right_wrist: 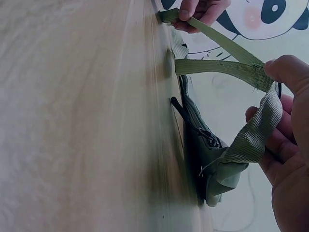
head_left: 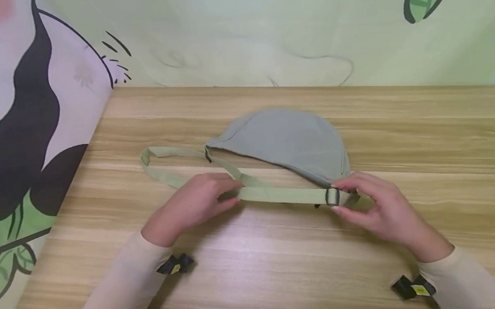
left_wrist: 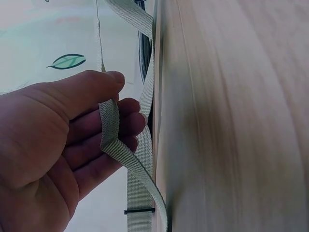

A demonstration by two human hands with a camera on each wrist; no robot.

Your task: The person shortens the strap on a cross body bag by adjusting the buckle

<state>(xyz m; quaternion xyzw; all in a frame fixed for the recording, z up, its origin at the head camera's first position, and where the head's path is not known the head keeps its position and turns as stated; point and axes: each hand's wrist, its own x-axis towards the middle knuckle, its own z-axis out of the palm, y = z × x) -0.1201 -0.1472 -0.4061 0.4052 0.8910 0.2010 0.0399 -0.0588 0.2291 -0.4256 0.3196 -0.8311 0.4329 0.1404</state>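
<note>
A grey half-moon waist bag [head_left: 282, 143] lies on the wooden table, its curved side toward the wall. Its pale green webbing strap [head_left: 283, 194] runs along the near side, stretched between both hands. My left hand [head_left: 198, 200] pinches the strap between thumb and fingers; in the left wrist view a loose tail of strap [left_wrist: 110, 123] hangs over the fingers. My right hand [head_left: 380, 206] pinches the strap at a dark slider buckle [head_left: 332, 197], near the bag's right corner. In the right wrist view a zipper pull [right_wrist: 181, 108] hangs from the bag.
A loop of strap [head_left: 153, 159] spreads over the table [head_left: 260, 274] to the left of the bag. Behind the table stands a pale green wall [head_left: 235, 35] with a printed leaf and, at the left, a panda. Dark wrist devices [head_left: 176, 264] sit below each hand.
</note>
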